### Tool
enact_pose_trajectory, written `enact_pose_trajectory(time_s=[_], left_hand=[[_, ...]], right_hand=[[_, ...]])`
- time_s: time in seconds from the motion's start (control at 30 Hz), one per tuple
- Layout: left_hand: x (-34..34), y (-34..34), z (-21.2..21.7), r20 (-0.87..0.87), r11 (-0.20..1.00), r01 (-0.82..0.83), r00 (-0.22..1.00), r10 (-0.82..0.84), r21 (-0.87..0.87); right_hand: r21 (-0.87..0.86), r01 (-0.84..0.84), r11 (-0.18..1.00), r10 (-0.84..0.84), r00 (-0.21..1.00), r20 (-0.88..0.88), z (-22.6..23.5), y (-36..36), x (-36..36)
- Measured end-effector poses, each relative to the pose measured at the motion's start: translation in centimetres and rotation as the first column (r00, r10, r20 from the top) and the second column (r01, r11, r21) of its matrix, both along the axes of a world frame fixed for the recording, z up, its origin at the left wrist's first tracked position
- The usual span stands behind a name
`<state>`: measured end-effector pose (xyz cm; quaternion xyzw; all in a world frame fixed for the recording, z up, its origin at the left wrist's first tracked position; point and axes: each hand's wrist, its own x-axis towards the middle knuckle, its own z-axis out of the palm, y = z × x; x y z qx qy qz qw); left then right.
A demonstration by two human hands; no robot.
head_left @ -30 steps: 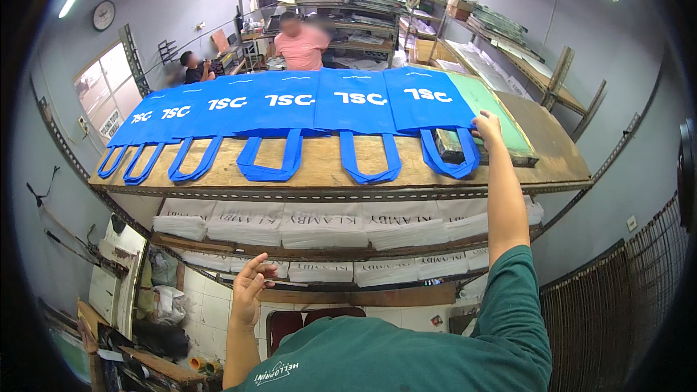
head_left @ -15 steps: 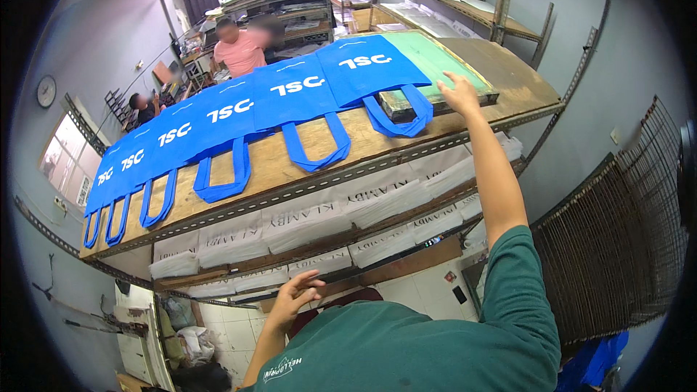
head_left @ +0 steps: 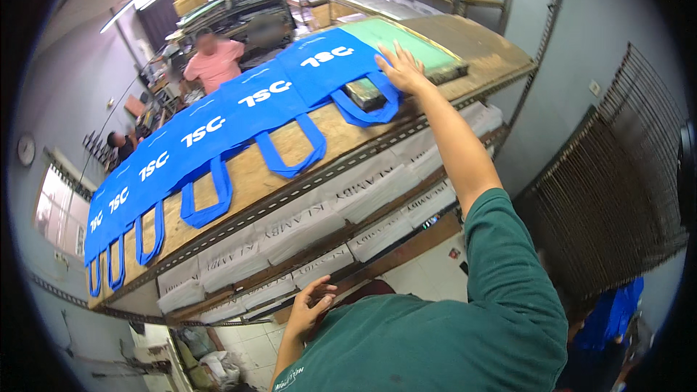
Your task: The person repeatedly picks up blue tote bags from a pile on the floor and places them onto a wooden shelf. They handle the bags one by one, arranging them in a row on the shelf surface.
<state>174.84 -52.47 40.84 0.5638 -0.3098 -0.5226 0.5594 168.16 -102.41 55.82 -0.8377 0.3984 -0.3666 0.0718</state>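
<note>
**Right hand flat on end tote bag, left hand idle below**

Landmark: the desk, a raw board top on a metal rack. Nearest the camera, the left hand hangs low below the desk's front edge, fingers loosely spread, holding nothing. Under the desk top, shelves carry stacked white boxes. On the desk's right end the right hand is stretched out, fingers splayed and open, palm pressing down on the blue tote bag; it grips nothing that I can see. That bag lies partly over a green flat frame, handles drooping toward the desk's front edge. A row of blue bags overlaps along the desk to its left end.

Risk, my judgement: a sideways push from the flat palm could skew the bag off the frame or drag the overlapping neighbour; the looped handle could snag on the frame corner.

Right of the desk, dark wire racks. Beyond the desk, a person in a pink shirt and cluttered shelving.
</note>
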Motion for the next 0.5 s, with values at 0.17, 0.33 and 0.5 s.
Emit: enact_pose_trajectory(time_s=[0.17, 0.33, 0.5], left_hand=[[1.9, -0.7, -6.8, 0.126, 0.994, -0.042, 0.992, 0.028, 0.102], [7.2, -0.3, -25.5, 0.316, 0.862, 0.110, 0.901, -0.296, 0.494], [11.9, 2.2, -35.3, 0.331, 0.549, 0.336, 0.527, -0.783, 0.765]], right_hand=[[-0.361, -0.061, 0.930, 0.277, 0.761, 0.586, -2.7, 9.9, -7.0], [0.230, 0.210, 0.950, -0.311, 0.653, 0.691, -19.3, 19.4, -19.2], [0.855, 0.444, 0.267, -0.233, 0.891, -0.390, -43.2, 34.7, -37.0]])
